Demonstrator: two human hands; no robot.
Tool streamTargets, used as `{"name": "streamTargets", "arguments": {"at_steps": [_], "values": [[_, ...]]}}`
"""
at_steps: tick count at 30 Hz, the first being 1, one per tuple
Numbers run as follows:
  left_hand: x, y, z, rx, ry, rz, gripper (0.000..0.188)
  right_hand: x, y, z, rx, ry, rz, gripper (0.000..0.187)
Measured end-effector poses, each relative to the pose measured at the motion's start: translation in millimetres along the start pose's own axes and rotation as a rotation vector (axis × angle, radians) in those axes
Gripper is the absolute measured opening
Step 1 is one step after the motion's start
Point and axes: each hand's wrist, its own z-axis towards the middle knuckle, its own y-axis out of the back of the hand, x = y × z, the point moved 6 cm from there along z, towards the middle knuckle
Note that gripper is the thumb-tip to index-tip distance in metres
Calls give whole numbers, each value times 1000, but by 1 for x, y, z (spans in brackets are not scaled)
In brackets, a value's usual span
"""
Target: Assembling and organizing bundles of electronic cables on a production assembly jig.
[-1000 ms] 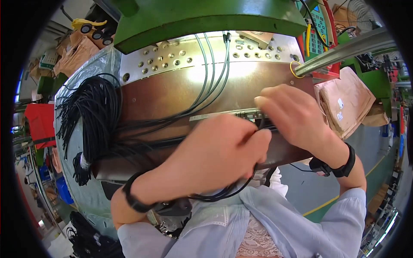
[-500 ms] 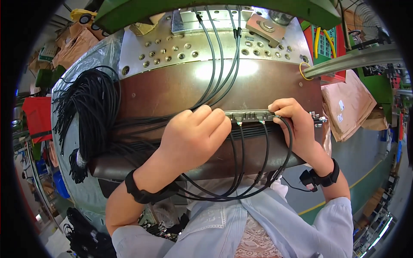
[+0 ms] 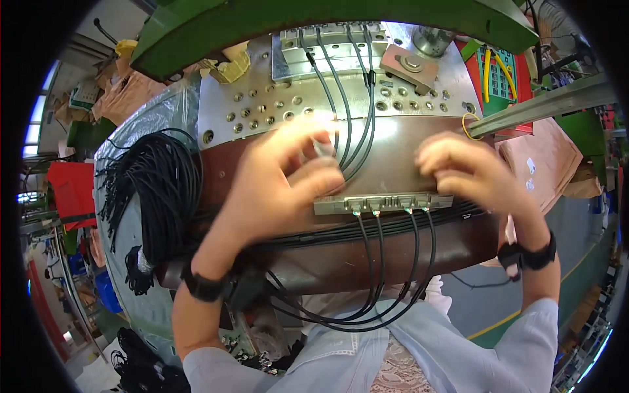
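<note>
A narrow metal fixture bar point(image 3: 327, 207) lies across the brown work board. Several black cables point(image 3: 416, 242) have their ends seated in its slots and loop down toward my lap. My left hand point(image 3: 278, 173) is raised above the bar's left end, blurred, thumb and fingers apart with nothing seen in them. Over the bar's right end hovers my right hand point(image 3: 475, 171), also blurred, its bent fingers apart from the thumb and off the cables. More cables point(image 3: 347, 124) run up to a metal die block point(image 3: 291, 49) at the back.
A thick bundle of black cables point(image 3: 167, 183) hangs at the left of the brown board point(image 3: 314, 259). Behind it is a perforated steel plate point(image 3: 262, 108) with a bolted clamp point(image 3: 409, 63), under a green machine frame point(image 3: 341, 19). A metal rail point(image 3: 544, 105) juts in from the right.
Both hands have let go of the cable ends at the fixture bar and lifted off. My left hand has moved up; my right has opened away from the bar. The view has shifted slightly.
</note>
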Motion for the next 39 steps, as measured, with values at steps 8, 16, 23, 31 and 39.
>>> {"name": "streamTargets", "arguments": {"at_steps": [8,16,23,31,39], "values": [[61,-56,99,100,494,-1396,36,-123,112,148,-511,309,-1093,28],[-2,-32,36,-59,796,-1286,29,-11,66,101,-680,-62,-261,28],[-28,-71,-53,-35,857,-1148,29,-9,8,92,-368,37,-32,23],[-51,-64,-142,-151,817,-937,31,5,11,53,-477,258,-712,26],[-32,-68,-135,-192,713,-1046,32,41,-69,-13,-257,314,-595,32]]}}
